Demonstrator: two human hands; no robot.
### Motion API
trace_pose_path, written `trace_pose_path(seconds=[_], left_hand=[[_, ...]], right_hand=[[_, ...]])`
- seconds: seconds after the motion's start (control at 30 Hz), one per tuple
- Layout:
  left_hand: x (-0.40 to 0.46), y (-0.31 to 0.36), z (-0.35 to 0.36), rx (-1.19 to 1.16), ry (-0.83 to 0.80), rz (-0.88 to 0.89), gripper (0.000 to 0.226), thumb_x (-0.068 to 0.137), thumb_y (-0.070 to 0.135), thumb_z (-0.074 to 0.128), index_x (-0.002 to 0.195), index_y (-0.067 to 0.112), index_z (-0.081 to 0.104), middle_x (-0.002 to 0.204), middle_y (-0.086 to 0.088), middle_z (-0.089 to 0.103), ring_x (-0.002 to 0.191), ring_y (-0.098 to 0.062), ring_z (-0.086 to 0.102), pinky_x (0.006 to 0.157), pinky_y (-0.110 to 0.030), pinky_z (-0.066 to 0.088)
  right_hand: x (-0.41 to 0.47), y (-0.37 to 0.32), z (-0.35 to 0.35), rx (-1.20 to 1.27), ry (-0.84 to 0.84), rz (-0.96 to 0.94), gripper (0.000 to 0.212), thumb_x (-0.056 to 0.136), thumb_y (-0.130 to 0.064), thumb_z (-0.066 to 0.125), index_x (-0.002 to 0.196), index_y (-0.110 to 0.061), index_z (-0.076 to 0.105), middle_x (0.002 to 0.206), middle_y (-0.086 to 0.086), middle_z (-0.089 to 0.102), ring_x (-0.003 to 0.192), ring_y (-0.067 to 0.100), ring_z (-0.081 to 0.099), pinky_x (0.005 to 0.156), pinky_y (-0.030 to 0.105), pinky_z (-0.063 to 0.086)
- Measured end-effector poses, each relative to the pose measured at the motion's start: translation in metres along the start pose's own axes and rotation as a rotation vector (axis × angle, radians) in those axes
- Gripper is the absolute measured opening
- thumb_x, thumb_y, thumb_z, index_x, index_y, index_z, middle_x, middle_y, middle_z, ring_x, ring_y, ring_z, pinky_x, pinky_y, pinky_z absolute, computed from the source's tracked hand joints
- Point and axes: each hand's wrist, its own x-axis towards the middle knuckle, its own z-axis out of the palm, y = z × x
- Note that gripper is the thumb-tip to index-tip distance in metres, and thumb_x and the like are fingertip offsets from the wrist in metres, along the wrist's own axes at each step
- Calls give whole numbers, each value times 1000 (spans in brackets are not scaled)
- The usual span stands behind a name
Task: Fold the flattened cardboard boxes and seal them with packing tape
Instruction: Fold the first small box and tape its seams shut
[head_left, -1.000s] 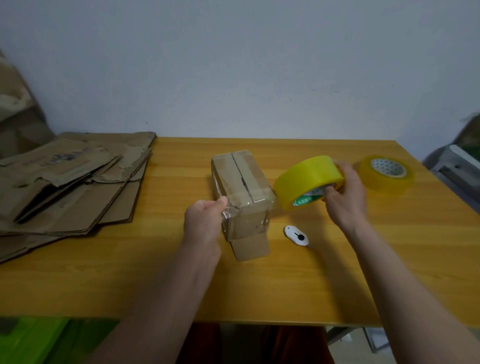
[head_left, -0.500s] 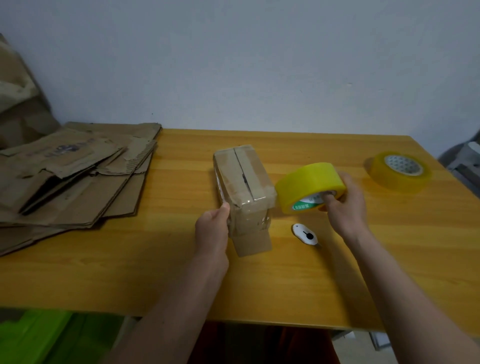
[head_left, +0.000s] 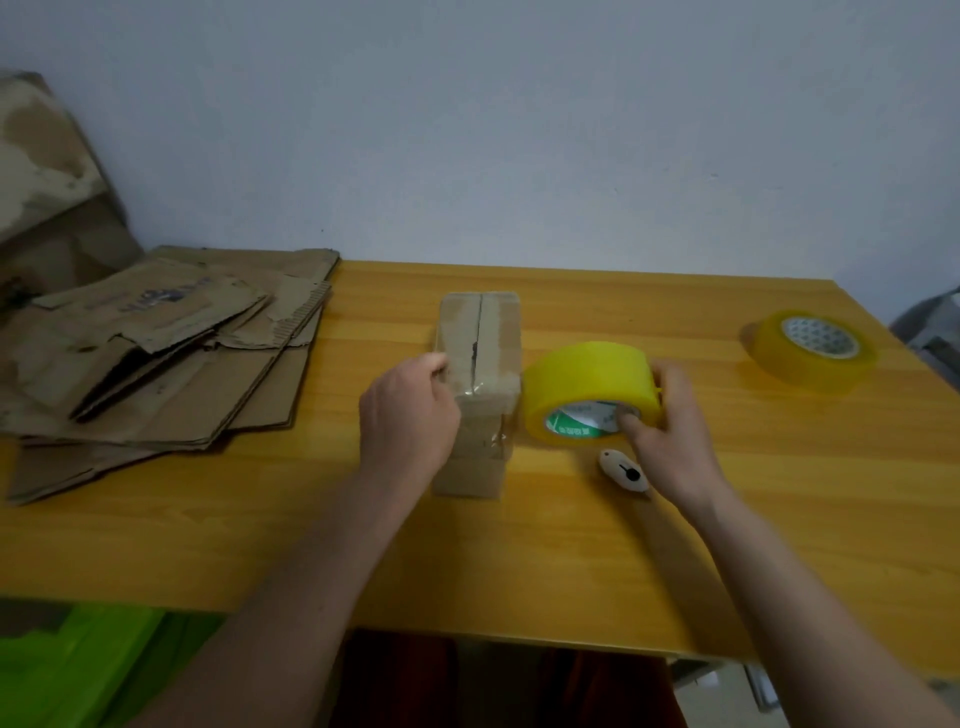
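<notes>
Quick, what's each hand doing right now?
Left hand: grips the box.
Right hand: holds the tape roll.

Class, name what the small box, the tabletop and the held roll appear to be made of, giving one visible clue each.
Small box: brown matte cardboard, glossy clear tape over its seam.
Tabletop: wood or wood-look laminate; orange grain lines, slight sheen.
Held roll: probably plastic tape, smooth yellow, on a printed core.

White cutter (head_left: 623, 470) on wooden table (head_left: 779, 493); green bin (head_left: 93, 670) below.
</notes>
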Motion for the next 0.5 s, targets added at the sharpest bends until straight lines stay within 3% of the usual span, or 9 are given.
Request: trace_pose_path(seconds=[0.1,0.17,0.3,0.4,0.5], left_hand=[[14,3,-3,90,-145,-19,47,99,42,44,139,17,48,137,-5,52,122,-22,50,100,-37,40],[23,4,0,164,-228,-23,55,96,55,42,137,20,50,133,-5,53,119,-25,50,94,-39,42],[40,3,1,216,-339,-20,52,93,60,44,134,28,54,132,-1,53,119,-26,48,89,-40,44],[44,3,0,265,-402,29,55,93,61,41,137,29,51,140,-1,49,125,-27,46,97,-41,42],[41,4,-2,321,-419,68,62,94,63,36,145,28,41,154,0,35,136,-26,37,110,-41,29]], right_hand=[[-12,-19,9,64,-145,-47,40,82,5,64,108,-12,40,90,-1,49,88,18,50,67,20,41],[-18,-29,14,44,-238,-76,41,80,-3,72,108,-8,42,90,0,49,84,16,50,68,25,42],[-27,-44,11,117,-383,-60,50,72,-27,82,108,-15,48,98,-2,58,88,8,57,73,23,47],[-28,-47,5,254,-411,24,56,74,-61,69,104,-16,54,100,6,62,93,19,60,78,38,51],[-25,-47,6,241,-363,36,76,73,-75,47,105,-7,58,104,16,61,98,30,59,85,49,47]])
